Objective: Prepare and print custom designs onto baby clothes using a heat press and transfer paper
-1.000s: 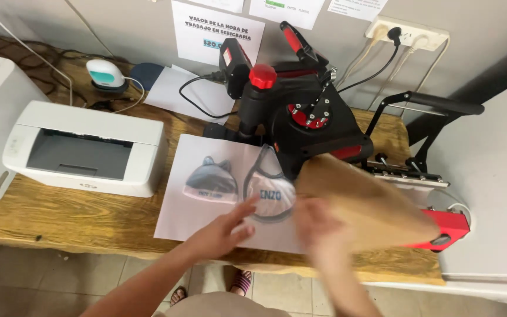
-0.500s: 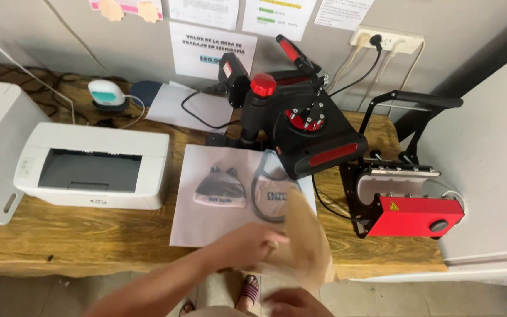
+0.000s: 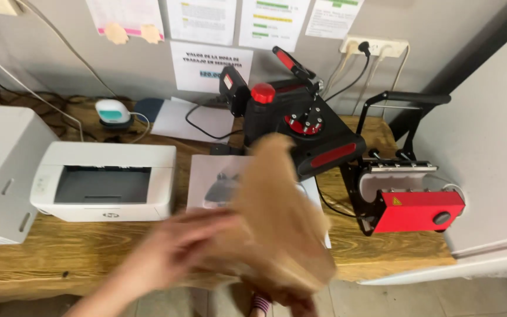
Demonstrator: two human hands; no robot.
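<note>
A brown paper sheet (image 3: 277, 223) hangs in the air over the front edge of the wooden bench (image 3: 42, 258), blurred, curling upward at its top and hiding most of the white printed sheet (image 3: 206, 182) that lies flat on the bench beneath it; the left hand (image 3: 177, 246) comes in from the lower left and meets the brown sheet at its left side, too smeared to tell whether its fingers pinch the paper or only lie against it; the right hand (image 3: 300, 304) shows only as fingertips below the sheet's bottom edge, beyond the bench front, and its grip cannot be told either; just behind the brown sheet, toward the back edge, stands a black and red heat press (image 3: 306, 126) with its handle raised; near the right end of the bench sits a red mug press (image 3: 412, 202), its black lever upright; to the left of the printed sheet rests a white printer (image 3: 107, 182), and a larger white machine (image 3: 1, 176) fills the left end; near the back edge lies a small teal and white device (image 3: 112, 111) with its cable; paper notices (image 3: 209, 66) hang on the wall above.
</note>
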